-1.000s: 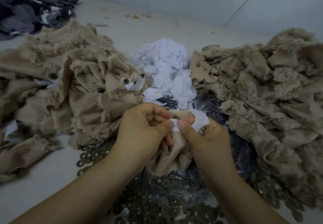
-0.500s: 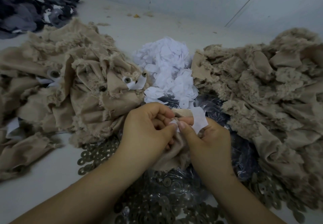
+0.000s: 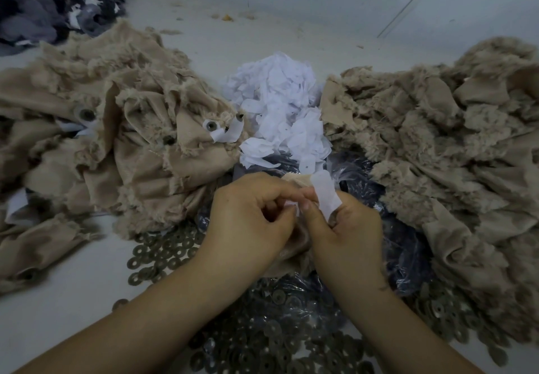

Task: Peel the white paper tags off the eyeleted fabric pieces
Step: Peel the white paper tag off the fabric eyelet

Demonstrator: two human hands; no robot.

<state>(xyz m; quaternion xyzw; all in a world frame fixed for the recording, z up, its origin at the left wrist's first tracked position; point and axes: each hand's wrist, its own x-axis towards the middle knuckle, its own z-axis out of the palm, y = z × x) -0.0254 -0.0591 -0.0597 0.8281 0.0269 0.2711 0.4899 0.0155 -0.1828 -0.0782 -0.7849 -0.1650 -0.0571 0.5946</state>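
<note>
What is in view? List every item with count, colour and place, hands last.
Tan frayed fabric heap with metal eyelets: one, tan, left.
Tan frayed fabric heap: one, tan, right.
Pile of peeled white paper tags: one, white, centre back.
Dark grey fabric scraps: one pile, grey, far left corner.
Round metal washers: many, dull bronze, scattered near front.
Clear plastic bag: one, over dark contents, centre.
Tan fabric piece: one, between both hands.
White paper tag: one, pinched by both hands.
Left hand: centre.
Right hand: centre.
</note>
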